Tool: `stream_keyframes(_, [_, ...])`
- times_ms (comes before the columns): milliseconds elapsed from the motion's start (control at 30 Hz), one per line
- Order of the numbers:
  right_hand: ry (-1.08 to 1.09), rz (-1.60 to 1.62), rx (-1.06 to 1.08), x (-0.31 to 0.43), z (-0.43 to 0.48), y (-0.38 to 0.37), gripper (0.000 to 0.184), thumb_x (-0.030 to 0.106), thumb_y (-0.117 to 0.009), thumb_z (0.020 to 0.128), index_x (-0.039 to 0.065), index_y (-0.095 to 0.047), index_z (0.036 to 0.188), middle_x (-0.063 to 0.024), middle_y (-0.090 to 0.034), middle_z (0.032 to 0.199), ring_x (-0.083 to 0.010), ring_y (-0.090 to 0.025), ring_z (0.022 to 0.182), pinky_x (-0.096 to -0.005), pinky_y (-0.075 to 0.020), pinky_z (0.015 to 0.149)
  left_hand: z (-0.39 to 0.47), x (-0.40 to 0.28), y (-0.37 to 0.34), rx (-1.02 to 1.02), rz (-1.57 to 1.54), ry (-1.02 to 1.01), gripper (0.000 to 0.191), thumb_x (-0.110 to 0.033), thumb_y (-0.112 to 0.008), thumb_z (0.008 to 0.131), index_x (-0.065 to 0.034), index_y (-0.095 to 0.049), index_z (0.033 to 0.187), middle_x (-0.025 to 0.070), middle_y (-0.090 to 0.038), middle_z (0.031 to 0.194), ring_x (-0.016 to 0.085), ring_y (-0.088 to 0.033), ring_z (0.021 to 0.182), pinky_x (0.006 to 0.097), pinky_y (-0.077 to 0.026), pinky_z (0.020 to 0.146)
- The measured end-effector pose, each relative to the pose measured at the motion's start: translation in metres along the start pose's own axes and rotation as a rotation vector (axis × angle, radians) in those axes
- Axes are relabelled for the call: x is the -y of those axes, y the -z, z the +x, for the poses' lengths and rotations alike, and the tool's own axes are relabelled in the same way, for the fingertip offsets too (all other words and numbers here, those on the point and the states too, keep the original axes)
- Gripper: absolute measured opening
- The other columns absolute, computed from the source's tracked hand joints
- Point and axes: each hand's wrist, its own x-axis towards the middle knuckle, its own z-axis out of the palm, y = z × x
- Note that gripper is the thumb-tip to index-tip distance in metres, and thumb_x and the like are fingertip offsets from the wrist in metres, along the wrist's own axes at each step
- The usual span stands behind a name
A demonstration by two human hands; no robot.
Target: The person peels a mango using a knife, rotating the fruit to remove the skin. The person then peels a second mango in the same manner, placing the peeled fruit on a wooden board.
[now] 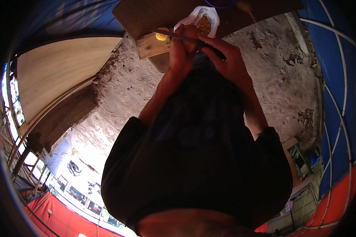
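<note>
In the head view my left hand [179, 54] is wrapped around a roundish orange-brown piece of produce [191, 32]; its exact kind is hard to tell in the dim light. My right hand [230, 54] grips a knife by its dark handle. The knife's long blade [172, 34] points left and lies across the produce. Just behind my hands, a white plastic bag [195, 14] stands with its mouth open, and yellow-orange pieces [204, 23] show inside. A yellow, cut-looking piece [162, 34] rests on a wooden board [149, 47] left of my left hand.
A dark brown table [142, 14] spans the top, with a purple-rimmed container [221, 3] at its far edge. Bare, rough ground [130, 77] lies below. Blue tarpaulin [353, 97] on poles borders the right. A pale panel [65, 68] stands at the left.
</note>
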Motion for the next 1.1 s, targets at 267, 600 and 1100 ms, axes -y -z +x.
stream_keyframes(267, [0.015,0.006,-0.039,-0.009,0.0,-0.008,0.033,0.014,-0.073,0.095,0.009,-0.071,0.127,-0.0123,-0.075,0.115,-0.0283,-0.074,0.103,-0.036,-0.0581,0.087,0.006,0.008,0.01,0.021,0.032,-0.093,0.039,-0.035,-0.039,0.109,-0.0034,-0.06,0.121,0.0067,-0.067,0.11,0.019,-0.064,0.103,0.0365,-0.051,0.09])
stream_keyframes(600, [-0.038,0.117,-0.082,-0.009,0.002,-0.015,0.032,0.011,-0.073,0.095,0.006,-0.07,0.126,-0.0104,-0.075,0.119,-0.0258,-0.074,0.107,-0.0359,-0.0563,0.092,0.004,0.0,0.006,0.043,0.098,-0.036,0.039,-0.034,-0.035,0.109,-0.0055,-0.061,0.11,0.0058,-0.063,0.105,0.021,-0.059,0.104,0.0394,-0.044,0.1])
stream_keyframes(1100, [-0.068,0.209,-0.043,-0.012,0.003,-0.009,0.032,0.008,-0.074,0.094,0.004,-0.069,0.126,-0.0133,-0.077,0.11,-0.0209,-0.075,0.102,-0.0322,-0.0568,0.088,-0.001,-0.006,0.001,0.045,0.22,-0.106,0.035,-0.033,-0.039,0.107,-0.0066,-0.063,0.105,0.005,-0.065,0.1,0.017,-0.061,0.094,0.0337,-0.046,0.082])
